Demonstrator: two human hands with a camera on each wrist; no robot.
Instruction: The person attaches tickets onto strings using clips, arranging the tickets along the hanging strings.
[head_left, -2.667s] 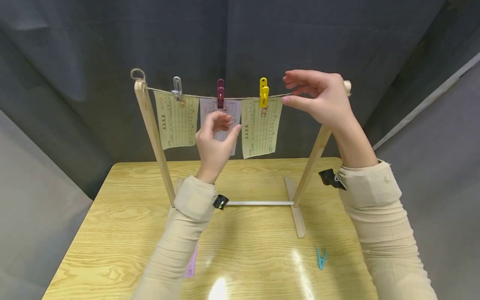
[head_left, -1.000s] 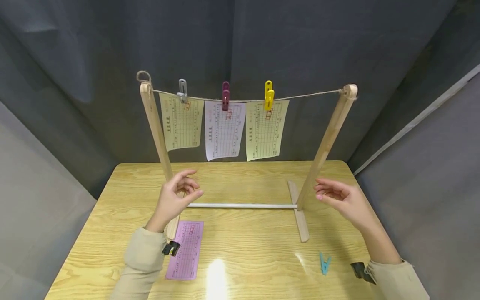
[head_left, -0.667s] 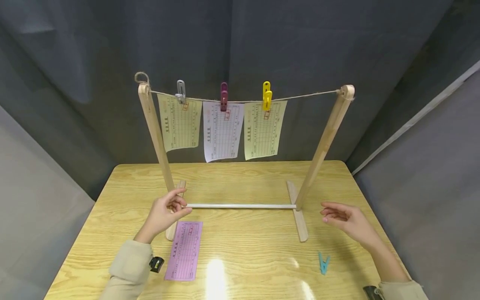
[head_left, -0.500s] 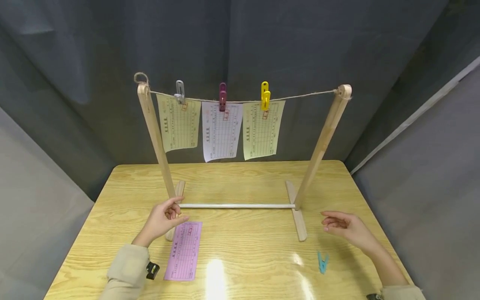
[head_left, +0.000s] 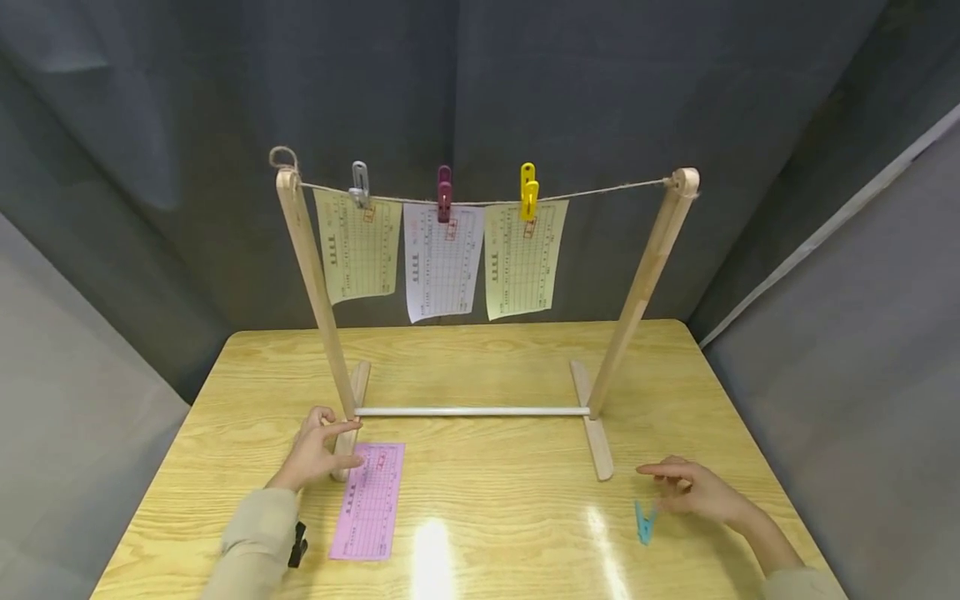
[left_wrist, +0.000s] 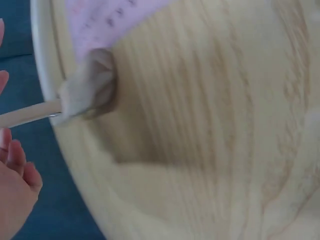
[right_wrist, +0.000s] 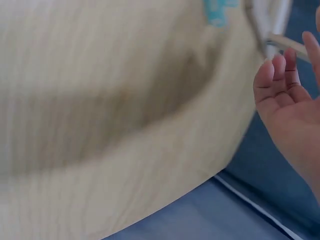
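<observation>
My left hand [head_left: 313,450] is over the upper left part of a pink printed slip [head_left: 367,502] lying on the table, beside the stand's left foot. Its thumb and index finger are apart, with nothing between them. Just right of a light blue clothespin [head_left: 644,525] hovers my right hand [head_left: 693,490], index finger extended and thumb close to the clothespin; whether it touches is unclear. In the right wrist view the clothespin [right_wrist: 216,12] shows only at the top edge, clear of the visible fingers. The left wrist view shows part of the pink slip [left_wrist: 107,22].
A wooden stand [head_left: 633,300] carries a string [head_left: 607,192]. From it hang a yellowish slip [head_left: 358,250] under a grey clothespin [head_left: 360,185], a white slip [head_left: 442,267] under a maroon one, and another yellowish slip under a yellow one. A white rod [head_left: 472,412] joins the feet.
Both hands have come down from the string to the table, the left to the pink slip, the right to the blue clothespin. The hanging slips stay clipped.
</observation>
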